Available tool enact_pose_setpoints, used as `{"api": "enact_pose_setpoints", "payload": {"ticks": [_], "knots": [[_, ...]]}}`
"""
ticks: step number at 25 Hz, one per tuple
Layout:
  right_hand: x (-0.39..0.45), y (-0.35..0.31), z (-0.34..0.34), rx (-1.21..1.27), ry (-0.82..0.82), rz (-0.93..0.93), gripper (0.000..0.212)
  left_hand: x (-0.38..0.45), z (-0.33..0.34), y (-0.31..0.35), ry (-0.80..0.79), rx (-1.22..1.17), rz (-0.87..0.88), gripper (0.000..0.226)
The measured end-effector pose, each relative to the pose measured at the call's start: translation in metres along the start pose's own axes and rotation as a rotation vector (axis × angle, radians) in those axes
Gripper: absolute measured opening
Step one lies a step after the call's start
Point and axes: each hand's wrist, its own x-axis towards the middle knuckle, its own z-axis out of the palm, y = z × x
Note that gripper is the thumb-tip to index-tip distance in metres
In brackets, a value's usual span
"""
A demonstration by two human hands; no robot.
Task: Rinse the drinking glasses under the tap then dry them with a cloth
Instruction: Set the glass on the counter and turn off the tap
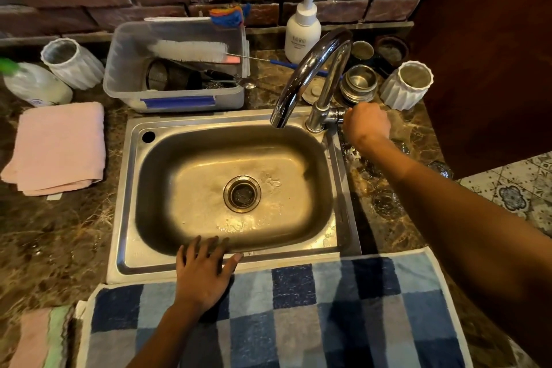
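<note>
My right hand (366,125) is closed around the handle at the right side of the chrome tap (313,75). No water runs from the spout. My left hand (203,269) lies flat with fingers spread on the front rim of the steel sink (125,188). Several clear drinking glasses (385,203) stand on the counter right of the sink, partly hidden under my right arm. A folded pink cloth (58,148) lies left of the sink. A blue checked towel (298,317) is spread along the counter's front edge.
Behind the sink stand a plastic tub (176,98) with brushes, a white pump bottle (303,27), steel cups (358,84) and two white ribbed cups (407,85). A bottle (35,84) lies at the far left. Another folded cloth (38,337) sits at the bottom left.
</note>
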Motion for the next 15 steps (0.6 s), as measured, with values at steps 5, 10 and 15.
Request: {"api": "enact_pose_setpoints", "payload": {"ticks": [5, 10, 15], "knots": [[0.002, 0.004, -0.009, 0.131, -0.172, 0.009, 0.025, 0.004, 0.005, -0.004, 0.006, -0.010, 0.011, 0.068], [-0.059, 0.009, -0.018, 0.510, -0.315, -0.002, 0.030, 0.003, 0.005, -0.003, 0.041, -0.017, 0.005, 0.058], [-0.187, 0.012, 0.012, 0.451, -0.444, -0.235, 0.039, -0.016, 0.002, 0.002, 0.120, -0.075, 0.029, 0.056]]}}
